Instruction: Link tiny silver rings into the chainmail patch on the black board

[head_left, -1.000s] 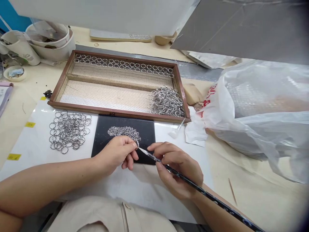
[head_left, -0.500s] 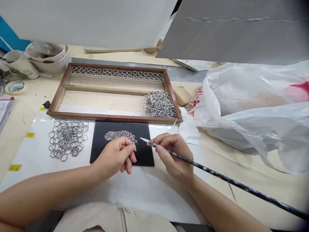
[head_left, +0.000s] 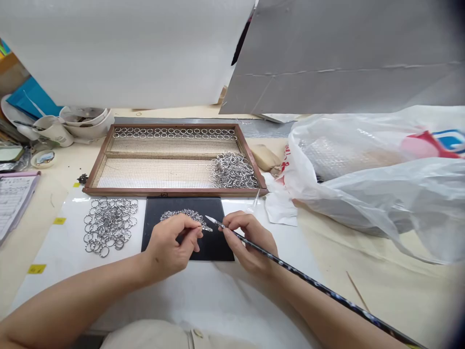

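My left hand (head_left: 172,242) is over the black board (head_left: 214,249), thumb and forefinger pinched on a small silvery ring (head_left: 208,229), seen nearly edge-on and partly hidden by the fingers. My right hand (head_left: 250,238) grips a long black speckled stick (head_left: 308,277) like a pen. Its white pointed tip lies just right of the ring; whether they touch I cannot tell. Behind my left fingers, a heap of tiny shiny pieces (head_left: 181,213) is spread on the board. Left of the board lies a loose pile of metal rings (head_left: 111,225).
Beyond the board stands a wood-framed mesh tray (head_left: 174,192) with two rows of rings and a ring heap (head_left: 234,169). A plastic bag (head_left: 363,194) fills the right side. Cups (head_left: 54,133) stand at far left. A thin wooden stick (head_left: 358,291) lies at right.
My left hand has turned, and the pinched ring now shows beyond its fingertips. The stick's tip has come closer to it. The whole view has shifted, with the table lower in the picture.
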`<control>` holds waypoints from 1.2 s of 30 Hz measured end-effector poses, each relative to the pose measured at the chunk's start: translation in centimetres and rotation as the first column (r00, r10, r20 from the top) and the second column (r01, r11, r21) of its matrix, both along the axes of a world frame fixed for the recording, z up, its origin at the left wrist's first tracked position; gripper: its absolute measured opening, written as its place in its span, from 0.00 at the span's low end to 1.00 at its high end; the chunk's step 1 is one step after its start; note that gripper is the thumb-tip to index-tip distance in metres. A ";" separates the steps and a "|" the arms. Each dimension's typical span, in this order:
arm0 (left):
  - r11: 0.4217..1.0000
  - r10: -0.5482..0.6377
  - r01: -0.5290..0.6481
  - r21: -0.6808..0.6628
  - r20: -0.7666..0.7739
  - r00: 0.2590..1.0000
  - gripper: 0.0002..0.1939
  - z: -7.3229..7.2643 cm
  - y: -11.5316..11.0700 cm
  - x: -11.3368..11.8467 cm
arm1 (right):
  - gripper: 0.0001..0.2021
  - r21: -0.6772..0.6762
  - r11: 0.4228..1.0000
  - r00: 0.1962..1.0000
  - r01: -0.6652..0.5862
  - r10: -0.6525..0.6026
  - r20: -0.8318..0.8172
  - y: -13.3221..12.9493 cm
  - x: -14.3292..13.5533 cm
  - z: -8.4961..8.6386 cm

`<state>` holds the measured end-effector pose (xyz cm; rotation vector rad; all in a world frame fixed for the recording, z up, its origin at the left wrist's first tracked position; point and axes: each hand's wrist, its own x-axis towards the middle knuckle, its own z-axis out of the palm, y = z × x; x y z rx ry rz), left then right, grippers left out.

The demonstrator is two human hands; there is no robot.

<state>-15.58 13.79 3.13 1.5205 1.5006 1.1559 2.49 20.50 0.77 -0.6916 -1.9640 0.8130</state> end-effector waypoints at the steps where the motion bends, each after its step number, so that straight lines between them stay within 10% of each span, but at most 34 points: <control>1: 1.000 -0.009 0.009 0.021 -0.025 1.000 0.05 0.0 0.0 0.0 | 0.08 0.023 1.000 1.000 -0.003 0.002 0.009 0.0 0.0 0.0; 9: 0.997 -0.023 0.029 0.072 -0.089 0.996 0.04 -0.3 -0.2 -0.3 | 0.07 0.141 0.990 0.997 -0.005 -0.006 0.075 0.2 0.2 -0.1; 21: 0.959 0.144 -0.033 -0.283 0.381 0.913 0.08 0.7 0.8 0.1 | 0.11 0.483 0.875 0.980 -0.030 -0.070 0.188 1.2 0.6 -0.5; 36: 0.934 0.237 -0.038 -0.354 0.536 0.810 0.10 0.2 1.2 0.1 | 0.18 0.435 0.895 0.978 -0.098 0.005 0.209 0.8 0.9 0.9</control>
